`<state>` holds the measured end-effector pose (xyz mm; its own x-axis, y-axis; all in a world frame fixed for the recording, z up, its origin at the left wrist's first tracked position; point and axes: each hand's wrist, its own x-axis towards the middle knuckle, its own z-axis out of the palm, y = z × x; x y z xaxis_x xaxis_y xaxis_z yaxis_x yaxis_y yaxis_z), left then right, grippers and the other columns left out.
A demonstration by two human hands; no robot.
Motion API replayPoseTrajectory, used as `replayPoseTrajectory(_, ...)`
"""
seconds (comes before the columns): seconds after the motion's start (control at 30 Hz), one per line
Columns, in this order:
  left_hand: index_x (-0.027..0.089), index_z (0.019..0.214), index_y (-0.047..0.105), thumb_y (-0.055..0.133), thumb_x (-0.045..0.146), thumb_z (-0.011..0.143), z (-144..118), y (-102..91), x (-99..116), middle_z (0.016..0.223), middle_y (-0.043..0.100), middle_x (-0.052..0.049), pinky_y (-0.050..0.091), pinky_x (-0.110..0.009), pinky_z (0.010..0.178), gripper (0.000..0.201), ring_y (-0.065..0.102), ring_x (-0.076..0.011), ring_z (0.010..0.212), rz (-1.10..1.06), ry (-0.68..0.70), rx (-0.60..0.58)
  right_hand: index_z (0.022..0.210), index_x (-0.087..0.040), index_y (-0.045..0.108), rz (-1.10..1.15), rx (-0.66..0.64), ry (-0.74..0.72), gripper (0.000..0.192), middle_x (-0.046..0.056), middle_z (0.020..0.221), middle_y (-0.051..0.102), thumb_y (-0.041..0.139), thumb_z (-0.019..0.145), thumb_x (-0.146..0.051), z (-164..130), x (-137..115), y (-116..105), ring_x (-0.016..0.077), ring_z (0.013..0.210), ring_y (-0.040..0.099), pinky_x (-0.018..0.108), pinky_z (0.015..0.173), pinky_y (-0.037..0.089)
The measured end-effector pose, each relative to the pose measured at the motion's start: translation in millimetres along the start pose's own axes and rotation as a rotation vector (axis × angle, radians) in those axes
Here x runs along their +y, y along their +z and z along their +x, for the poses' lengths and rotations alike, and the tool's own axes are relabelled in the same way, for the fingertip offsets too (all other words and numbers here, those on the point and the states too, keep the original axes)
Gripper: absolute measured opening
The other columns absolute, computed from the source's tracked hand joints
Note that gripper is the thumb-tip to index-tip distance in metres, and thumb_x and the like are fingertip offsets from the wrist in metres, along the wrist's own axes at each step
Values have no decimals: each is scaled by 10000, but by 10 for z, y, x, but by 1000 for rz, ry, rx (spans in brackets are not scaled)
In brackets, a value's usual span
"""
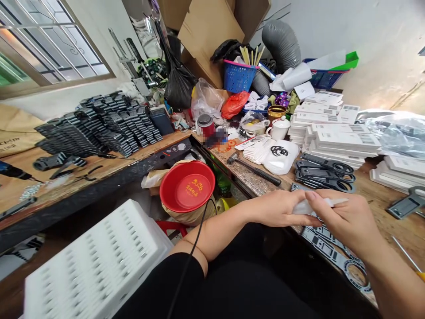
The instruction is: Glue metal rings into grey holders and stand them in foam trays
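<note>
Both hands met over the near edge of the wooden bench [392, 230], closed together on one small white packet [317, 204]. The left hand [282, 208] clenched the packet's left end, most of it hidden inside the fingers. The right hand [345, 219] pinched the same packet from above between thumb and forefinger, and a thin white tab stuck out past the right fingers toward the right. The packet's long axis ran roughly left to right, nearly level, with each hand at one end; neither was clearly nearer. What the packet contained could not be told.

Directly beneath the hands lay flat black stamped parts [332, 250], running along the bench edge toward the lower right. Just beyond the hands lay a row of black-handled scissors [323, 173], and left of those a white pouch with black rings on it [280, 156], beside a pile of white sleeves [257, 150]. A hammer [254, 169] lay on the bench to the left, well apart from the hands. White cartons [341, 137] were stacked behind the scissors.

A black cable [195, 239] crossed the left forearm. Below the bench corner sat a red bowl [187, 186]; a white slotted tray [96, 261] stood at lower left, and rows of black parts [99, 126] covered the left bench.
</note>
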<state>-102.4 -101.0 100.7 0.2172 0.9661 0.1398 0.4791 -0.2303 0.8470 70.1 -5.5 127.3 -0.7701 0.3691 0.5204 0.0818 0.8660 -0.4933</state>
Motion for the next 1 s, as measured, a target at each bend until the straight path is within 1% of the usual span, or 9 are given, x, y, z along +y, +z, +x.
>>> replayPoseTrajectory(0.17,207,895,603,825,549,871,82,-26,-105,676,612,24,522,-281,611,408,616,-147,601,-534,53,-321,544,-224,378,42,-53,-213,583,-6,458,380,509,1089,-383,135,-55,-72,94,383,370,318,420,278)
replayPoseTrajectory(0.23,204,876,598,855,593,830,144,29,-147,638,579,40,510,-269,572,469,586,-130,566,-637,13,-348,554,-222,393,23,-78,-180,571,-6,472,401,518,1086,-386,118,-5,-119,94,396,376,317,428,278)
replayPoseTrajectory(0.37,198,1081,618,817,558,884,278,133,-181,773,621,29,525,-263,590,456,617,-126,630,-569,-31,-168,622,-223,512,-108,5,61,506,-10,561,505,587,1051,-482,-55,103,-238,108,470,468,289,469,335)
replayPoseTrajectory(0.43,192,1059,610,784,566,911,345,156,-176,775,614,27,506,-255,570,439,610,-122,622,-536,-16,-175,683,-220,568,-123,58,143,445,-3,629,561,616,1036,-486,-162,111,-295,118,527,516,277,496,361)
replayPoseTrajectory(0.5,192,1006,599,786,616,896,418,176,-174,736,598,37,476,-247,539,477,570,-105,570,-592,6,-273,721,-219,578,-94,67,159,389,2,681,583,624,1037,-440,-249,94,-351,127,587,543,270,535,380)
replayPoseTrajectory(0.67,197,873,550,804,780,785,619,334,-222,539,463,114,524,-296,558,642,350,-47,382,-975,14,-745,866,-221,603,57,-8,87,213,25,844,648,682,1017,-349,-403,97,-509,157,764,605,278,693,460)
replayPoseTrajectory(0.8,174,894,579,820,753,792,729,486,-275,489,442,119,509,-281,537,635,339,-47,356,-1038,11,-802,1041,-213,665,159,-20,106,136,61,1009,695,726,1002,-329,-564,185,-614,180,916,663,292,812,508)
replayPoseTrajectory(0.93,164,887,586,805,783,783,781,565,-310,492,470,104,508,-287,523,665,333,-45,339,-1037,-43,-872,1165,-216,694,286,-47,141,183,82,1125,706,722,1008,-305,-725,241,-656,191,1054,679,305,900,530)
replayPoseTrajectory(1.0,165,887,584,802,790,780,800,594,-322,505,490,96,502,-283,514,671,332,-43,336,-1034,-59,-851,1190,-213,707,336,-18,184,212,89,1157,708,723,1006,-315,-771,250,-648,193,1073,680,308,899,535)
